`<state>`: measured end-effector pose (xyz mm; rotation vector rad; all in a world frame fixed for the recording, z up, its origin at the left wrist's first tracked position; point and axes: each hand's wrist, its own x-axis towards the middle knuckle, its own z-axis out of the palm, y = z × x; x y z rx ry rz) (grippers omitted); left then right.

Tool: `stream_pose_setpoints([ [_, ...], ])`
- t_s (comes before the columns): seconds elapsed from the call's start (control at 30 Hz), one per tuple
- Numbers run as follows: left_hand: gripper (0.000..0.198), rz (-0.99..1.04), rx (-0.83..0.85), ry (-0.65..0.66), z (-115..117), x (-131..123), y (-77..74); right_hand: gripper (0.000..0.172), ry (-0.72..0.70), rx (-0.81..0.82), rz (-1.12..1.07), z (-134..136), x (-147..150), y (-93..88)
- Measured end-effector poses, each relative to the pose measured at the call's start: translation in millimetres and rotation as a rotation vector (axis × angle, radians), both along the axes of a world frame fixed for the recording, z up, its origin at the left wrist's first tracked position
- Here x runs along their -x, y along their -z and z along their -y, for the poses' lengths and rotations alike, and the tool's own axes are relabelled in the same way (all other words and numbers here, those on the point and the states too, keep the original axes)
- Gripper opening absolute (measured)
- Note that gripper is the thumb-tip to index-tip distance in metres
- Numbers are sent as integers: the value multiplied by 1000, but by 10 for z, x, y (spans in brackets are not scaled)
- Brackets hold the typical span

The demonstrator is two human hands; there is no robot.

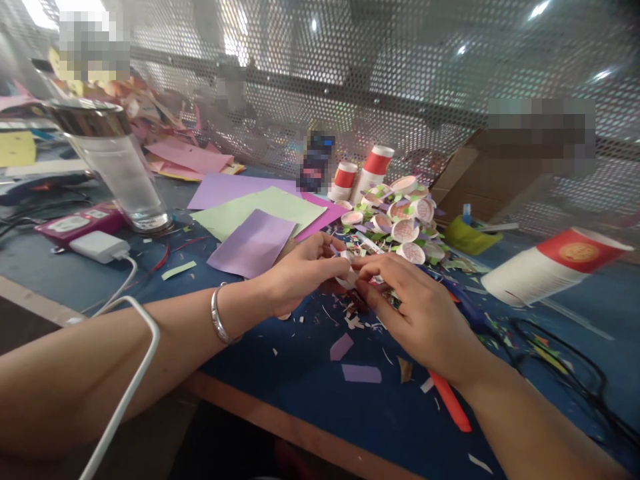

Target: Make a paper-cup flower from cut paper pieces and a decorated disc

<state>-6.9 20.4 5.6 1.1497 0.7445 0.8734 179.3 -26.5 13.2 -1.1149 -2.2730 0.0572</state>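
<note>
My left hand (313, 267) pinches a small white paper piece (347, 279) between thumb and fingers, above the blue table. On its other side the fingertips of my right hand (413, 293) close on the same piece; its exact shape is partly covered. Just beyond my hands rises a heap of round white cup bottoms (405, 230) with pink print and green and purple paper bits. Near my left wrist lies purple paper (253, 243) over a light green sheet (270, 203). A red-orange pen-like tool (450, 400) pokes out from under my right wrist.
Red-and-white paper cup stacks stand at the back (373, 173) and lean at right (555, 267). A glass water bottle (120, 167), a white charger (100, 245) with its cable, and a phone (315, 162) are around. Black cable (565, 333) and paper scraps (361, 373) litter the table (280, 413).
</note>
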Motion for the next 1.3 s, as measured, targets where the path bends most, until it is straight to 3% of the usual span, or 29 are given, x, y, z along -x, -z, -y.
stream_pose_setpoints([
  [0.4, 33, -41, -79, -12, 8, 4, 18, 6, 52, -17, -54, -6, -42, 0],
  [0.7, 33, -42, -96, 116, -67, 99, -11, 7, 78, 21, -80, 4, -78, -48],
  [1.3, 36, 0, -113, 149, -90, 122, -10, 6, 75, -57, -53, 35, -59, -106],
])
